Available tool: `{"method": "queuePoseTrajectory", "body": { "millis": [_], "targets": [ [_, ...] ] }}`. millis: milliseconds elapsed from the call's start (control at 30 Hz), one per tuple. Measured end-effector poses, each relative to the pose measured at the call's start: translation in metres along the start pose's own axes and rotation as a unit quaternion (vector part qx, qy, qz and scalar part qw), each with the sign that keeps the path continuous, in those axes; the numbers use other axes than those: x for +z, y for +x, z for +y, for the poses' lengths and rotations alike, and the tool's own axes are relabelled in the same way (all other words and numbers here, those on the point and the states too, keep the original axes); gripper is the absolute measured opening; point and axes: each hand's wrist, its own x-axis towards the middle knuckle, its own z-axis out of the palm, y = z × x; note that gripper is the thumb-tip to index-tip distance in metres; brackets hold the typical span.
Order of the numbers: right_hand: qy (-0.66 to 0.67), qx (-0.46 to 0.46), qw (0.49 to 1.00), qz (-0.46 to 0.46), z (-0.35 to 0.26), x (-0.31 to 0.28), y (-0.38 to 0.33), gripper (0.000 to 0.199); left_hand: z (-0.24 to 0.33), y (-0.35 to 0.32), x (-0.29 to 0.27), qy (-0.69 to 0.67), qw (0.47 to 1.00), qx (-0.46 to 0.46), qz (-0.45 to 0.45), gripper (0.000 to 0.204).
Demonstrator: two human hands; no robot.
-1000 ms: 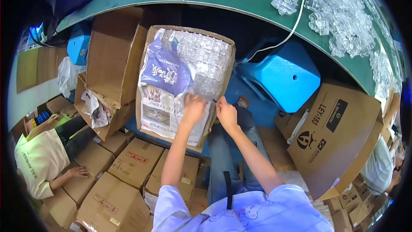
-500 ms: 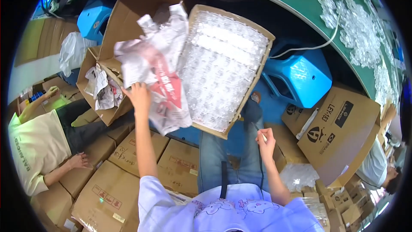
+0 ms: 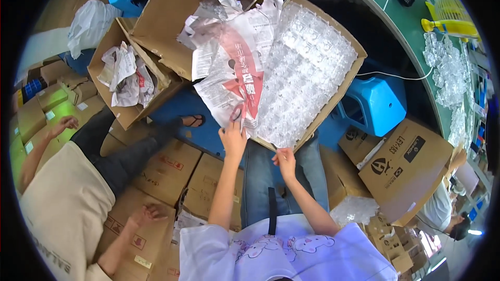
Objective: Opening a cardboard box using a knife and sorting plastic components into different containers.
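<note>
A shallow cardboard box (image 3: pixel 350 78) rests on my lap, filled with rows of small clear plastic parts (image 3: pixel 304 73). My left hand (image 3: pixel 233 136) grips the lower edge of a sheet of crumpled newspaper (image 3: pixel 234 62) with a red print, lifted off the box toward the left. My right hand (image 3: pixel 285 162) sits at the box's near edge, fingers curled against the cardboard; whether it grips the edge is unclear.
An open carton (image 3: pixel 112 57) with crumpled paper stands left, a larger open carton (image 3: pixel 166 15) behind it. Blue stools (image 3: pixel 377 105) are right and top left. Sealed cartons (image 3: pixel 166 169) cover the floor. Another person (image 3: pixel 57 203) sits at left. A green bench (image 3: pixel 416 26) carries clear parts.
The newspaper, lifted high to the left half a second ago, now hangs lower over the box's left side. My right hand has come back from my lap to the box's near edge.
</note>
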Motion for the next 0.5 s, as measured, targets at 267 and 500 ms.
{"method": "queuePoseTrajectory", "body": {
  "millis": [267, 500],
  "targets": [
    [-0.387, -0.38, 0.818, -0.192, -0.014, -0.01, 0.021, 0.009, 0.007, -0.001, -0.051, -0.149, 0.976, -0.133, -0.081, 0.016],
    [-0.474, -0.495, 0.644, -0.341, -0.032, 0.014, 0.096, 0.016, 0.023, -0.009, -0.053, -0.09, 0.988, -0.124, -0.016, 0.015]
  ]
}}
